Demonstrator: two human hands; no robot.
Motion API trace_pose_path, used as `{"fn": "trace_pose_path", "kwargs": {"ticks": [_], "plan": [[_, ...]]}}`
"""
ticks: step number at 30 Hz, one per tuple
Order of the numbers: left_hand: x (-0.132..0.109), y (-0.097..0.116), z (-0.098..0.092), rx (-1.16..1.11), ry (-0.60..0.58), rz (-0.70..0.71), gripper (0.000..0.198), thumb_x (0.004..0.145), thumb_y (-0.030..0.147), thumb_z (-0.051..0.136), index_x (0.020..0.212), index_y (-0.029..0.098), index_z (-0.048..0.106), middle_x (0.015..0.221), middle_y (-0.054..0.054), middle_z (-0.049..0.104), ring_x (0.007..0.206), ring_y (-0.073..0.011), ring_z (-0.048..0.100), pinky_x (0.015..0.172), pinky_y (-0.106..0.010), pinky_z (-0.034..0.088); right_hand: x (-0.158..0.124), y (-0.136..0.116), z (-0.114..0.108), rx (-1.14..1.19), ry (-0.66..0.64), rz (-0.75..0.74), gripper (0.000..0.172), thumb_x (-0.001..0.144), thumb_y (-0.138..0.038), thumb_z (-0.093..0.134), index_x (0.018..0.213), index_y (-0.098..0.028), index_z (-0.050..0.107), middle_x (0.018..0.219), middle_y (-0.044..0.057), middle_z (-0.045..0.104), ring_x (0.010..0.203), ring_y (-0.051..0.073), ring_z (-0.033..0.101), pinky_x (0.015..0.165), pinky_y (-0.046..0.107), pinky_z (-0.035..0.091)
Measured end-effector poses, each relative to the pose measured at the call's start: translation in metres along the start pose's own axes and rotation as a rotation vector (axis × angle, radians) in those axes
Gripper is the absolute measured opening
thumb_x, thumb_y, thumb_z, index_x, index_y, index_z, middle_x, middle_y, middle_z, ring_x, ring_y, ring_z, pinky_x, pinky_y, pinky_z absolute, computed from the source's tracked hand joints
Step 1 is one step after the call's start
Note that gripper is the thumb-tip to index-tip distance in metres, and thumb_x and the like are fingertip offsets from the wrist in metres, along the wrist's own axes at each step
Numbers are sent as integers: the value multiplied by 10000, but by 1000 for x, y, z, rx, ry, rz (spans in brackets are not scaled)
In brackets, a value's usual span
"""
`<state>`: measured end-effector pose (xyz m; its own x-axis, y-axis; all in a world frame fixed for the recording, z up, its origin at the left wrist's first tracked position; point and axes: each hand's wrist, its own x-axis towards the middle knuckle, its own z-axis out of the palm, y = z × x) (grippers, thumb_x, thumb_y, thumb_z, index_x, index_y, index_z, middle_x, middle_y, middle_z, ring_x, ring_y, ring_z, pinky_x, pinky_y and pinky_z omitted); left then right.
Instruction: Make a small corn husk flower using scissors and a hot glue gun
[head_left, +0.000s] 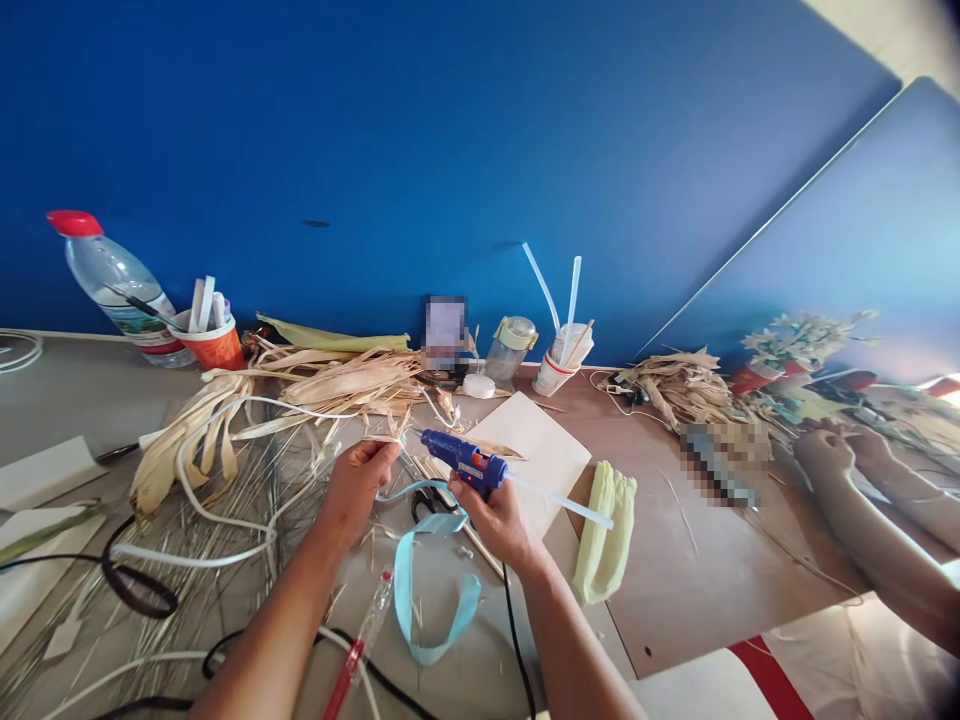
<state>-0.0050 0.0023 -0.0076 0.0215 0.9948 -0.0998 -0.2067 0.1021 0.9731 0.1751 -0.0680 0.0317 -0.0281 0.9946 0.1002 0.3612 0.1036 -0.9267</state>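
My right hand [499, 520] is wrapped round a blue hot glue gun [461, 460], its nozzle pointing left. A translucent glue stick [562, 500] sticks out of its back end. Just left of the nozzle, my left hand [356, 490] pinches a thin pale strip [386, 438], too small to tell its kind. The nozzle tip is close to those fingertips; whether they touch is unclear. Between my forearms lies a light blue ribbon [405, 590], curled on the table. Black scissor handles [433, 502] show behind it, partly covered.
Dried corn husks [352, 385] and thin stalks [202, 590] litter the left side, crossed by white and black cables. A water bottle [120, 285], orange cup [214, 345], jar [511, 350] and white cup [556, 372] line the blue partition. Pale green husks [606, 530] lie right; another person's arms [862, 490] are beyond.
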Motion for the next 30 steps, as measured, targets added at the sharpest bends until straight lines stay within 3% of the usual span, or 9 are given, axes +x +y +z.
{"fn": "trace_pose_path", "kwargs": {"ticks": [8,30], "plan": [[-2,6,2,103,50,29,247,674,436,736,678,197,676,488,57,443,487,-110,360,484,-246,283,-2,2,4,-48,-25,2,203,887,-324,486,721,-210,514,640,-20,439,611,143,399,581,266,348],[2,4,-1,-35,73,4,289,632,457,773,643,193,656,478,67,448,480,-99,366,503,-246,287,-4,-7,7,-121,6,-40,204,859,-305,530,681,-208,511,650,-14,507,601,141,459,550,254,379]]}}
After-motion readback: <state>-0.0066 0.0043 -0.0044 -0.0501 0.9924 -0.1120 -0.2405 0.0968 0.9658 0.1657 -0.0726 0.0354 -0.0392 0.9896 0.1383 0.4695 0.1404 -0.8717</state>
